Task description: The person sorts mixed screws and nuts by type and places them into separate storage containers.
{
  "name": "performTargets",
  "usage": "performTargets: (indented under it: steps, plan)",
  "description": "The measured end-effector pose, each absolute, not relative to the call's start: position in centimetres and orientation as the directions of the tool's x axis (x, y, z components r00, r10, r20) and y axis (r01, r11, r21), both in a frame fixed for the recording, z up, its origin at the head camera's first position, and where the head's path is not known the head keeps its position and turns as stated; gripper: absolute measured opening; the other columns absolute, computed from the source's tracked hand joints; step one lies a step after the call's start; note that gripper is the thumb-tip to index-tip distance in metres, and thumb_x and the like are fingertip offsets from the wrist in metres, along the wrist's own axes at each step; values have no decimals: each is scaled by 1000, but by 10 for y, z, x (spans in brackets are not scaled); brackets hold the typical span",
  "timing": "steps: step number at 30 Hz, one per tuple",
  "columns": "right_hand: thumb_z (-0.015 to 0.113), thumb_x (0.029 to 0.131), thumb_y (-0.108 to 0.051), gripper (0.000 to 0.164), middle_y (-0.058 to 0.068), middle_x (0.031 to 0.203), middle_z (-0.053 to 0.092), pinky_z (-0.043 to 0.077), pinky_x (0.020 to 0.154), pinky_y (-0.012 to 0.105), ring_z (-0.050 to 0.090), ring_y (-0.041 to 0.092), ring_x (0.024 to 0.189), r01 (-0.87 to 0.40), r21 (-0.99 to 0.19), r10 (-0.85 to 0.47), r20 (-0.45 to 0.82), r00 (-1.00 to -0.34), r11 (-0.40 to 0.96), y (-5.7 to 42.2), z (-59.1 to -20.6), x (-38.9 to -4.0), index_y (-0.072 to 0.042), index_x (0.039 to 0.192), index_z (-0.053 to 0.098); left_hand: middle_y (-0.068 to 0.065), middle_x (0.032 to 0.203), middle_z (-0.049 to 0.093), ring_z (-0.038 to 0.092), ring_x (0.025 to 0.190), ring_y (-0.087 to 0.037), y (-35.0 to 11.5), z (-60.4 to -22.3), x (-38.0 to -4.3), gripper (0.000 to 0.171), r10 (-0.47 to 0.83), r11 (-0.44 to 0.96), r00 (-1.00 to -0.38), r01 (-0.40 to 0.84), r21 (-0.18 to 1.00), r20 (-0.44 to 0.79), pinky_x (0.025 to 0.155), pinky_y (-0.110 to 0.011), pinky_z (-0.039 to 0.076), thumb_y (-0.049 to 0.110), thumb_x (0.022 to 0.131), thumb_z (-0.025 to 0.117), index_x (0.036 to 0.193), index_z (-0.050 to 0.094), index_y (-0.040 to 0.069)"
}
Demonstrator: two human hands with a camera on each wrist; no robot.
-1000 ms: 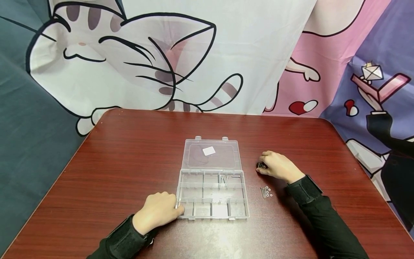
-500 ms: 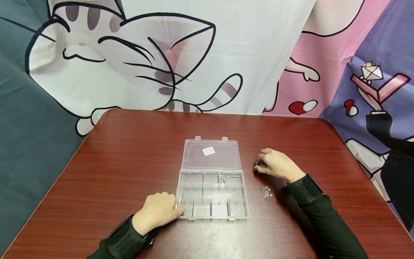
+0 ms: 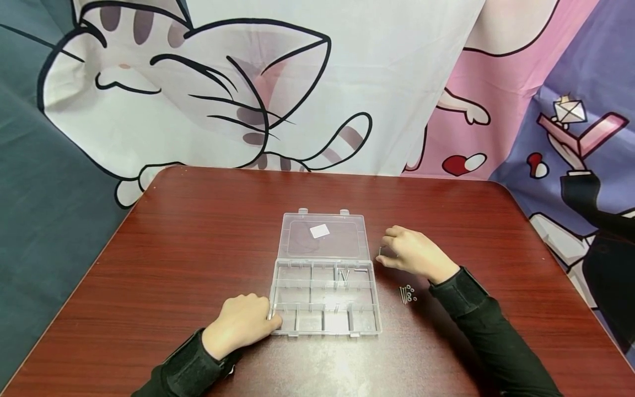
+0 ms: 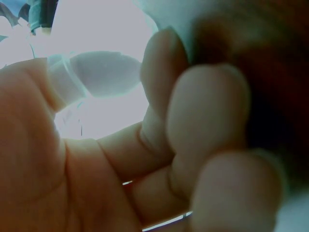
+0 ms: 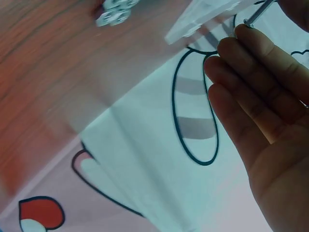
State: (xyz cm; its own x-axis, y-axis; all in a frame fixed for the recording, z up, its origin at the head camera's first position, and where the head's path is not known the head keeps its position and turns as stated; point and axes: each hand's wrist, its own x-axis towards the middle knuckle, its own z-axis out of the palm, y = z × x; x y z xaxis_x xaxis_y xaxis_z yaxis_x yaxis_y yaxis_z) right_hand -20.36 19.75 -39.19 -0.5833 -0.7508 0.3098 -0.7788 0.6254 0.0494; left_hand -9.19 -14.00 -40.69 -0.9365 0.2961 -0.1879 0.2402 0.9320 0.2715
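Note:
A clear plastic compartment box (image 3: 337, 334) lies on the table with its lid folded back. At its front left corner my left hand (image 3: 243, 322) grips the wall, thumb over the rim. In the left wrist view that hand's curled fingers (image 4: 207, 111) show close up, the box wall washed out by glare. To the right of the lid, my right hand (image 3: 414, 251) pinches a thin metal screw (image 5: 258, 14) between thumb and index fingertip. A few screws (image 3: 344, 274) lie in a back right compartment of the box.
Several screws with nuts or washers (image 3: 408, 294) lie in a small cluster right of the box. A white label (image 3: 319, 231) sits on the lid. Behind the red-brown wooden table (image 3: 198, 231) hangs a printed cloth (image 3: 387, 82) with a cat.
My right hand has moved left toward the box, carrying the screw. My left hand and the box have stayed in place.

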Motion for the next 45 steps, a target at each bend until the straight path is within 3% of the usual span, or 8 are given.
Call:
performTargets:
  steps: [16,33,45]
  plan:
    - [70,73,-28,22,-1,74,50,45,61,30,51,15,69,-854,80,-829,301,-471,514,165,-385,-193,-8,75,62,2,51,41,43,48,-15,-140,-406,-91,33,296,932,-936,239,272,-189,44,-39,36,30,74,54,48,39,17]
    - [70,74,-29,23,-2,75,51,45,63,27,52,13,71,-889,98,-867,292,-404,448,143,-384,-190,-8,78,63,2,52,43,45,49,-16,-140,-407,-93,33,299,934,-935,245,261,-191,45,-40,38,32,74,54,47,41,16]
    - [68,77,-34,33,1,85,55,45,70,26,53,13,79,-882,62,-860,264,-437,468,144,-380,-189,-4,90,66,2,50,41,42,46,-14,-141,-406,-92,36,299,931,-933,240,276,-199,41,-38,35,32,75,54,47,37,17]
